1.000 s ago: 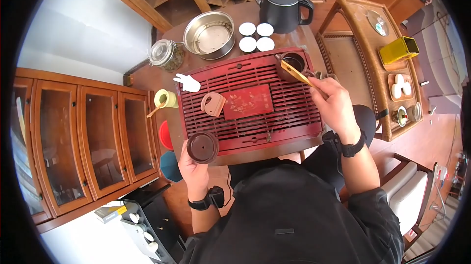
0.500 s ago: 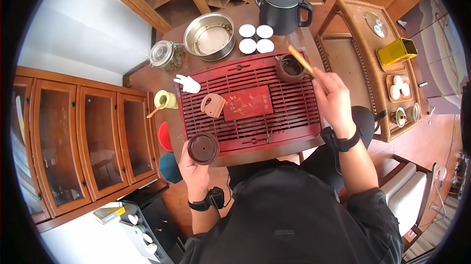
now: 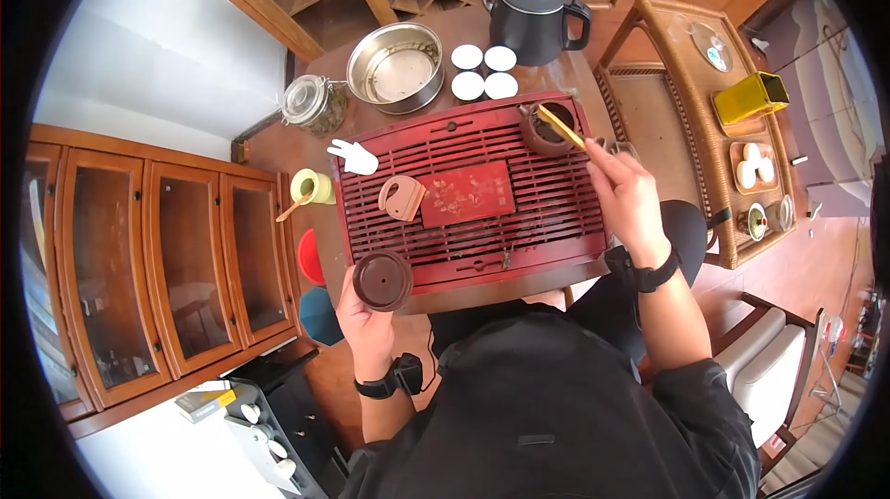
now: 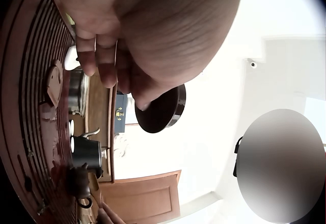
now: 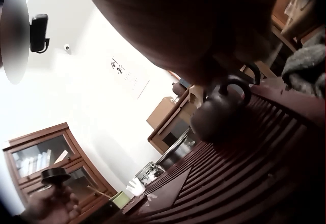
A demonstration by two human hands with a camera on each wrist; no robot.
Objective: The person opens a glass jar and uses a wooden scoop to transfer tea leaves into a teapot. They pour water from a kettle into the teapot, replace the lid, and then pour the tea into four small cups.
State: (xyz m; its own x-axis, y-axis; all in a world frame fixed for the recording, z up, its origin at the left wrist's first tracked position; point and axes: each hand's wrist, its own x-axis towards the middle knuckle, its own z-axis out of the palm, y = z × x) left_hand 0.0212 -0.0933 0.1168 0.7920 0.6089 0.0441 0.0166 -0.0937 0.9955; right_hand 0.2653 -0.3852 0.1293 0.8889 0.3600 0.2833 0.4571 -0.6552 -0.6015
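Note:
My left hand (image 3: 369, 321) grips a dark brown teapot lid (image 3: 382, 282) at the near left corner of the red tea tray (image 3: 556, 221). The lid's flat face with a small hole points up in the head view. In my right hand (image 3: 630, 198) a pale bamboo tea scoop (image 3: 564, 127) is pinched near its end. Its tip lies over the open mouth of the dark brown teapot (image 5: 216, 119), which stands at the tray's far right corner. A red box-like panel (image 3: 468, 193) and a pinkish-brown clay piece (image 3: 401, 200) sit mid-tray.
Behind the tray stand a glass jar (image 3: 313, 102), a steel pot (image 3: 397, 73), several white-topped cups (image 3: 468, 86) and a black kettle (image 3: 528, 22). A white hand-shaped ornament (image 3: 354, 157) and a light green holder (image 3: 320, 187) are at left. A wicker cart (image 3: 681, 82) stands at right.
The scoop swung up and away from the teapot's mouth half a second ago, then came back down over it. The left hand and lid stayed nearly still.

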